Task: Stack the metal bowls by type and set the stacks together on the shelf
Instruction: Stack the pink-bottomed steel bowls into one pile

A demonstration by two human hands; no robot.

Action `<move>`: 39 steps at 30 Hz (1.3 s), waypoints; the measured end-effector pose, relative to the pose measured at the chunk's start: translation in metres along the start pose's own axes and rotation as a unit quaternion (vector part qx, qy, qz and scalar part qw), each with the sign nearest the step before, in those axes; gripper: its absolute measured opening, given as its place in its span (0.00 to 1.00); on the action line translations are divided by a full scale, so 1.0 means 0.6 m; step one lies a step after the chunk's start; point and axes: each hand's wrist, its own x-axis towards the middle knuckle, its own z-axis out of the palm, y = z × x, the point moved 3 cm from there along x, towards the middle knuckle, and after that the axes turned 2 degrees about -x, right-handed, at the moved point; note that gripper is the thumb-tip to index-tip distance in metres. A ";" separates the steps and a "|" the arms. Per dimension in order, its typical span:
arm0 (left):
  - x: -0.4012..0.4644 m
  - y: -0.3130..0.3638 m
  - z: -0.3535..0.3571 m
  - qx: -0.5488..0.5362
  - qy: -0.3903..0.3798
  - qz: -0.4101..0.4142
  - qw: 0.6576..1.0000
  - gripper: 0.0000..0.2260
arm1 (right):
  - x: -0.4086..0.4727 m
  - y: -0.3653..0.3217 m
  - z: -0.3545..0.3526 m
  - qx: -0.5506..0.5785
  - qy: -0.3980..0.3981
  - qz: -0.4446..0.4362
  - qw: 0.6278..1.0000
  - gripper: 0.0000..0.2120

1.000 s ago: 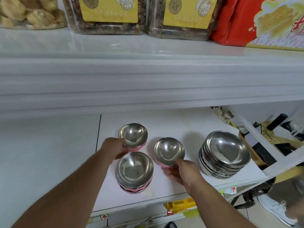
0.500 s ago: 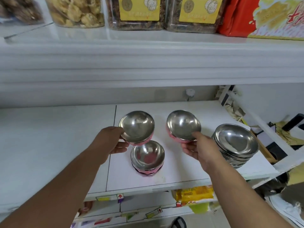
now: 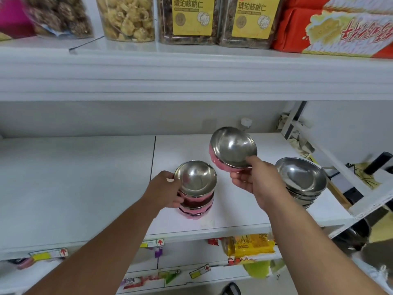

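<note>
left hand (image 3: 168, 189) curled around the near-left side of the pink stack (image 3: 196, 200), thumb at its top rim; right hand (image 3: 254, 180) raised up right of that stack, pinching a tilted bowl (image 3: 232, 149), both forearms stretched forward.

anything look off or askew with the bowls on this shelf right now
Nothing spilled or damaged. The only thing not sitting level is the pink-sided metal bowl tilted in the right hand, off the shelf. The left hand holds another on the pink-sided bowl stack. The stack of plain steel bowls looks tidy.
</note>
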 end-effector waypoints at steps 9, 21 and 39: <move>-0.014 -0.022 -0.007 0.066 0.022 0.059 0.996 0.10 | -0.021 0.018 0.040 -0.079 -0.074 0.034 0.994 0.13; -0.026 -0.058 -0.014 -0.005 0.065 0.044 0.997 0.09 | -0.031 0.051 0.071 -0.188 -0.116 0.065 0.973 0.13; -0.008 -0.117 0.016 -0.207 -0.020 -0.045 0.977 0.09 | -0.037 0.149 0.058 -0.170 -0.032 0.090 0.981 0.19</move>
